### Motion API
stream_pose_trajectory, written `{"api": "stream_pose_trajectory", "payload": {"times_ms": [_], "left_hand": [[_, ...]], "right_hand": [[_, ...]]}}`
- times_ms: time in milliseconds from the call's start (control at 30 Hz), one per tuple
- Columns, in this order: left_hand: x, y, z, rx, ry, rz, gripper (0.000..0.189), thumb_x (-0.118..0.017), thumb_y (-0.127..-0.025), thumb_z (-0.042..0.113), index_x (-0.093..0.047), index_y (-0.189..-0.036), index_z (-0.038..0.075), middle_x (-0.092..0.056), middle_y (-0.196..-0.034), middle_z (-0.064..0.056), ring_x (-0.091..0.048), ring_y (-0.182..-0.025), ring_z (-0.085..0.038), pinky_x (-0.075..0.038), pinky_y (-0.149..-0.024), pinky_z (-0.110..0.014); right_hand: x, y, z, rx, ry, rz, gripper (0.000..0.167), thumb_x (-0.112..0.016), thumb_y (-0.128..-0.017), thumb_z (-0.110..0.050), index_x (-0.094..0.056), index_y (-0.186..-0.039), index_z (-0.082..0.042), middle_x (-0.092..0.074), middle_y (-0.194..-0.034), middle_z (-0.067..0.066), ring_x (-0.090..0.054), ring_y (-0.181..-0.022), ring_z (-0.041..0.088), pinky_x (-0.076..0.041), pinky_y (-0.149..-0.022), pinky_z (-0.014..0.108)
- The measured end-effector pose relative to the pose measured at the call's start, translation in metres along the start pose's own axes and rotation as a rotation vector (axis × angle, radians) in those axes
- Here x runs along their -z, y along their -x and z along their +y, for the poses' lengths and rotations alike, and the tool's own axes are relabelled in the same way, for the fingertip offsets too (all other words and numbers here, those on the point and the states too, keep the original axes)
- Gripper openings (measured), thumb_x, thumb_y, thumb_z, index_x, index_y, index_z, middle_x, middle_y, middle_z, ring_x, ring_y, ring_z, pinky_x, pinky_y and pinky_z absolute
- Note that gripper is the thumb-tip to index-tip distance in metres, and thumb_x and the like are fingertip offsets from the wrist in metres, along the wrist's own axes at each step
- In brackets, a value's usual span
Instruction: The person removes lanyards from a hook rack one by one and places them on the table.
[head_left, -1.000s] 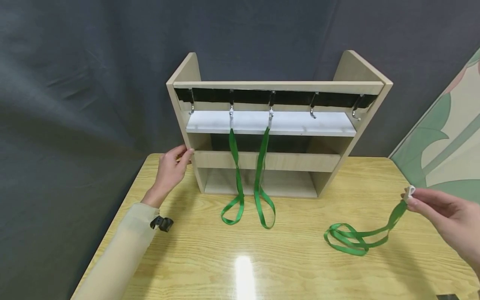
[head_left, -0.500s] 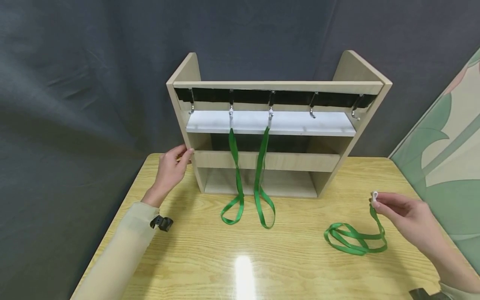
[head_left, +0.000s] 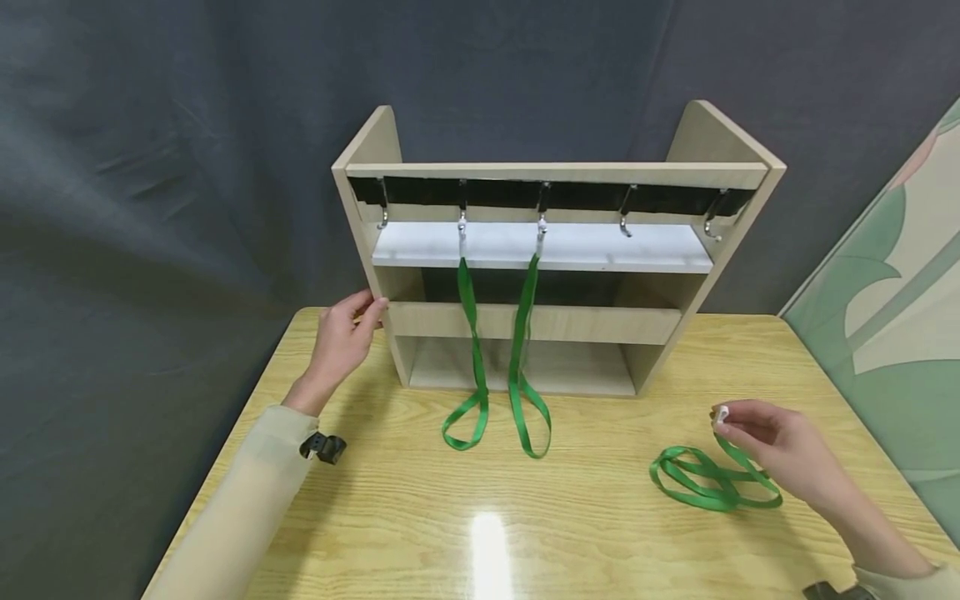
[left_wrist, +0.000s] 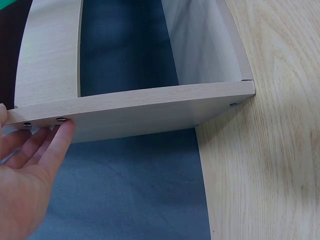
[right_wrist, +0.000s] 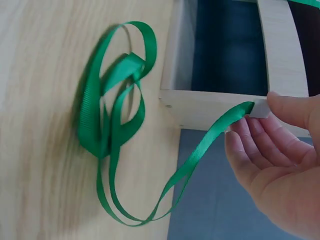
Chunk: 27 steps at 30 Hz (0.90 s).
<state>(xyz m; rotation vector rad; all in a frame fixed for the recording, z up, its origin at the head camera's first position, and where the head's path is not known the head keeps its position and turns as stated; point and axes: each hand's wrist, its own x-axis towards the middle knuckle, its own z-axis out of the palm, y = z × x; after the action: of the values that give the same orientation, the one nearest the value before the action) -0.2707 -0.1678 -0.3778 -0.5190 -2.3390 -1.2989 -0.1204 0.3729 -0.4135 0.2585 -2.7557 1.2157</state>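
Observation:
A small wooden shelf rack [head_left: 536, 322] stands on the table, with a row of metal hooks [head_left: 627, 223] along its upper black strip. My left hand [head_left: 341, 340] grips the rack's left side panel [left_wrist: 150, 102], thumb at the front edge and fingers on the outer face. Two green lanyards [head_left: 471, 321] hang by white ends from the second and third hooks from the left. To the right of the rack, my right hand [head_left: 783, 446] pinches the white end [right_wrist: 260, 108] of another green lanyard [right_wrist: 95, 117]. Most of that lanyard's strap lies in loops on the table.
The wooden table [head_left: 375, 517] runs beneath everything. A dark curtain [head_left: 187, 208] hangs behind and to the left. A patterned green and cream panel [head_left: 885, 292] borders the right side.
My right hand has moved left and slightly down with the lanyard's white end, and the strap between hand and table has slackened. The left hand and rack have stayed put.

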Motion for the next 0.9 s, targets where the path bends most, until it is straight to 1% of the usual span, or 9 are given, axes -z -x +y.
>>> {"api": "stream_pose_trajectory", "payload": {"times_ms": [67, 167, 367, 533, 633, 733, 800, 900], "left_hand": [[0.000, 0.000, 0.000, -0.003, 0.002, 0.001, 0.033, -0.054, -0.099, 0.027, -0.065, -0.116, 0.000, -0.065, -0.109, -0.014, -0.064, -0.097, -0.024, -0.056, -0.071, -0.027], [0.000, 0.000, 0.000, -0.004, 0.002, 0.002, 0.033, -0.054, -0.099, 0.027, -0.065, -0.115, 0.000, -0.065, -0.108, -0.014, -0.064, -0.096, -0.023, -0.056, -0.071, -0.027], [0.001, 0.000, 0.000, -0.002, 0.002, 0.002, 0.033, -0.054, -0.099, 0.027, -0.065, -0.115, 0.000, -0.065, -0.108, -0.013, -0.064, -0.095, -0.023, -0.056, -0.071, -0.027], [0.001, 0.000, -0.001, 0.010, 0.001, 0.001, 0.034, -0.054, -0.099, 0.028, -0.065, -0.115, 0.000, -0.065, -0.108, -0.014, -0.064, -0.096, -0.024, -0.056, -0.071, -0.027], [0.001, 0.001, -0.002, 0.012, 0.000, 0.002, 0.035, -0.054, -0.099, 0.028, -0.065, -0.115, -0.001, -0.065, -0.108, -0.015, -0.064, -0.096, -0.025, -0.056, -0.071, -0.026], [0.001, 0.001, -0.002, 0.010, -0.003, 0.002, 0.035, -0.054, -0.099, 0.028, -0.065, -0.116, -0.001, -0.065, -0.109, -0.015, -0.064, -0.096, -0.025, -0.056, -0.070, -0.026], [0.000, 0.000, -0.002, 0.007, -0.007, 0.002, 0.035, -0.053, -0.099, 0.028, -0.065, -0.116, 0.000, -0.065, -0.109, -0.015, -0.064, -0.096, -0.024, -0.056, -0.071, -0.027], [0.000, 0.000, -0.002, 0.004, -0.012, 0.002, 0.035, -0.053, -0.099, 0.029, -0.065, -0.116, 0.000, -0.065, -0.108, -0.014, -0.065, -0.095, -0.023, -0.056, -0.071, -0.027]], "right_hand": [[-0.003, 0.000, 0.002, -0.005, 0.001, -0.016, 0.025, -0.068, -0.090, -0.011, -0.064, -0.110, 0.003, -0.067, -0.103, 0.016, -0.063, -0.086, 0.000, -0.054, -0.066, 0.017], [-0.008, 0.001, 0.006, -0.030, -0.007, -0.063, 0.025, -0.068, -0.090, -0.012, -0.064, -0.110, 0.002, -0.066, -0.105, 0.018, -0.063, -0.087, 0.000, -0.054, -0.067, 0.018], [-0.015, 0.002, 0.012, -0.107, -0.008, -0.178, 0.031, -0.067, -0.091, -0.017, -0.062, -0.113, 0.005, -0.066, -0.104, 0.015, -0.064, -0.086, 0.006, -0.055, -0.068, 0.023], [-0.017, 0.002, 0.016, -0.148, 0.005, -0.241, 0.037, -0.066, -0.092, -0.020, -0.060, -0.116, 0.008, -0.067, -0.103, 0.013, -0.064, -0.088, 0.011, -0.054, -0.071, 0.024], [-0.018, 0.002, 0.019, -0.124, 0.034, -0.265, 0.036, -0.067, -0.091, -0.018, -0.061, -0.113, 0.009, -0.067, -0.101, 0.012, -0.065, -0.087, 0.017, -0.055, -0.070, 0.026], [-0.020, 0.003, 0.022, -0.095, 0.085, -0.269, 0.033, -0.069, -0.089, -0.016, -0.064, -0.110, 0.009, -0.068, -0.098, 0.010, -0.065, -0.086, 0.021, -0.056, -0.069, 0.029], [-0.022, 0.003, 0.025, -0.086, 0.121, -0.268, 0.030, -0.070, -0.088, -0.015, -0.065, -0.108, 0.007, -0.068, -0.095, 0.007, -0.065, -0.084, 0.020, -0.055, -0.068, 0.028], [-0.024, 0.003, 0.027, -0.092, 0.155, -0.272, 0.028, -0.070, -0.088, -0.013, -0.066, -0.107, 0.007, -0.067, -0.093, 0.005, -0.065, -0.082, 0.019, -0.055, -0.067, 0.027]]}}
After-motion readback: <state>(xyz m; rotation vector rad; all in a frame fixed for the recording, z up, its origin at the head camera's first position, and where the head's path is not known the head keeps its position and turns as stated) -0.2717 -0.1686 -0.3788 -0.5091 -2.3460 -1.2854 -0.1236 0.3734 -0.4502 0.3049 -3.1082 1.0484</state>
